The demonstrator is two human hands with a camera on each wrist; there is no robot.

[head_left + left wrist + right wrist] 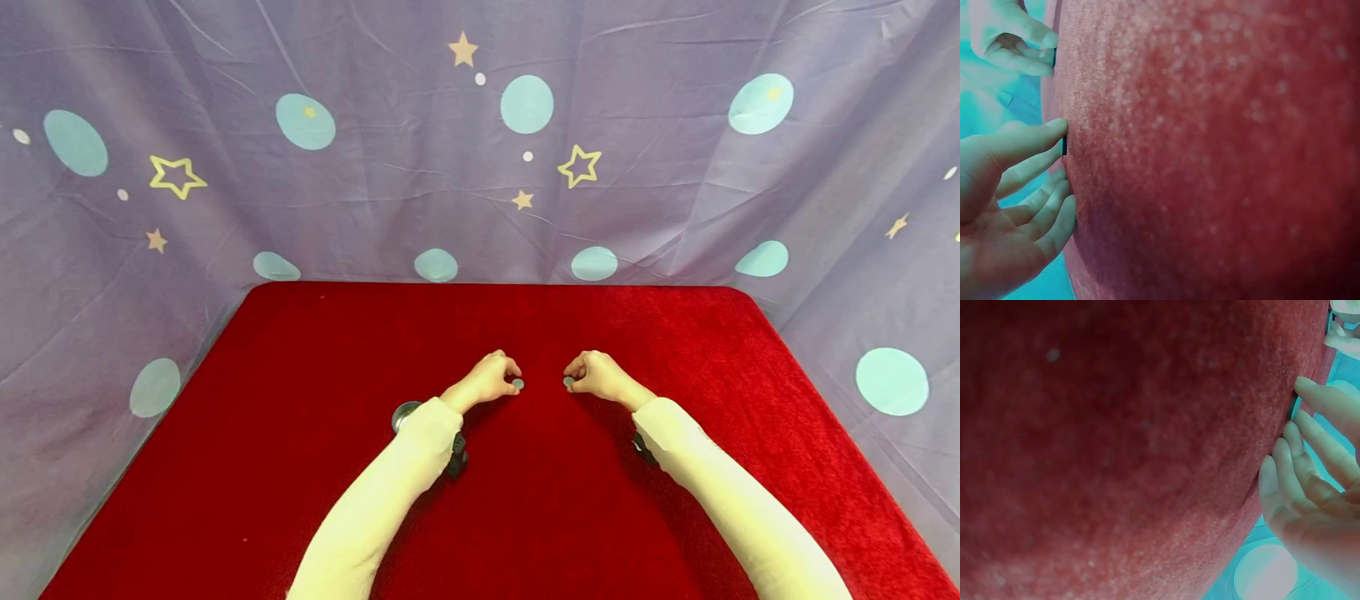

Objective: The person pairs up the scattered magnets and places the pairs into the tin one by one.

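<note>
Two small grey coins lie on the red velvet table [315,433]. My left hand [489,380] has curled fingers, and its thumb and forefinger tips pinch the left coin [518,384]. The left wrist view shows that coin [1064,145] edge-on, as a dark sliver between thumb tip and forefinger. My right hand [598,375] mirrors this and pinches the right coin [568,382], a dark edge [1292,407] at its fingertip in the right wrist view. The two hands face each other a short gap apart, both low on the cloth.
A small round shiny grey object [403,414] sits on the cloth, partly hidden behind my left sleeve [390,492]. Purple fabric with stars and teal dots [480,167] hangs behind and at both sides. The table's far edge [495,285] lies beyond the hands.
</note>
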